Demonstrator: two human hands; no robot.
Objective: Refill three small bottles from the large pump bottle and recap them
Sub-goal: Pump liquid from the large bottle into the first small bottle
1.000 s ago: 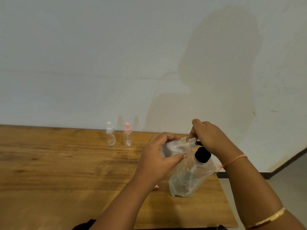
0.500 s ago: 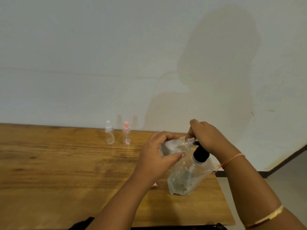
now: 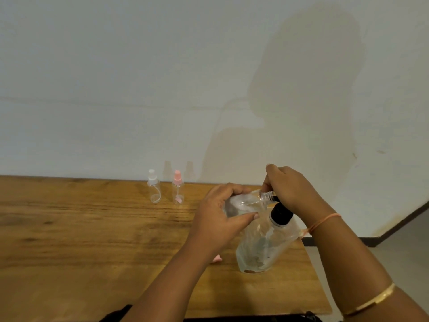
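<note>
My left hand (image 3: pixel 218 219) grips a small clear uncapped bottle (image 3: pixel 246 202), held almost flat with its threaded neck pointing right. The neck meets the black nozzle under my right hand (image 3: pixel 290 189), whose fingers curl over the pump head of the large pump bottle (image 3: pixel 262 245). That bottle is clear with a black collar, leans to the right and stands on the wooden table (image 3: pixel 81 240). Two more small bottles stand upright and capped at the back: a white-capped one (image 3: pixel 154 188) and a pink-capped one (image 3: pixel 177 189). A loose pink cap (image 3: pixel 217 259) lies beside my left forearm.
The table's back edge runs along a pale wall. Its right edge lies just past the large bottle, with the floor and a dark skirting beyond. Something dark shows at the near edge below my arms.
Both hands and the bottles keep nearly the same pose; only the view has shifted slightly.
</note>
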